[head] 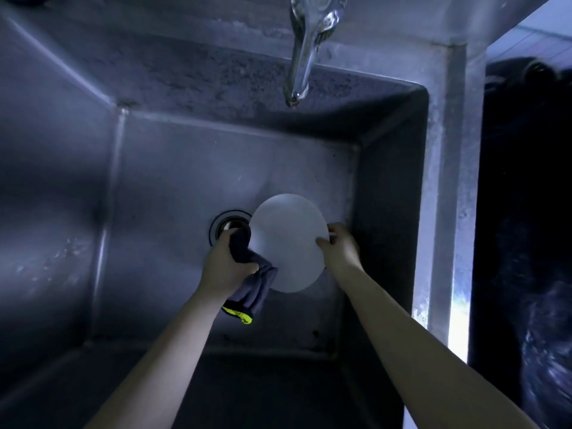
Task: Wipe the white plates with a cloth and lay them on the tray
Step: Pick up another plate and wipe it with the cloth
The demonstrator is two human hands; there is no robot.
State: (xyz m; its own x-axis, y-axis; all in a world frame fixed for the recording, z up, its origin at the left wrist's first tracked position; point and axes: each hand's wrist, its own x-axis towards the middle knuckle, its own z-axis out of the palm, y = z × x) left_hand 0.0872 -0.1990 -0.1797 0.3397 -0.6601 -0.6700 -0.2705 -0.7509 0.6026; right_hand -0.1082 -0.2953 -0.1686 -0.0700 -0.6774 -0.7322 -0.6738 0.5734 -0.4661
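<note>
A round white plate (289,243) hangs over the steel sink basin, its face turned toward me. My right hand (340,247) pinches its right rim, thumb on the front. My left hand (227,263) grips a dark blue-grey cloth (258,280) with a bright yellow edge. The cloth lies against the plate's left edge and hangs down below my fist. No tray is in view.
A deep steel sink (173,168) fills the view, with a round drain (229,226) just left of the plate. A chrome faucet spout (301,57) hangs above the basin, no water running. The sink's right rim (445,181) borders a dark area at the far right.
</note>
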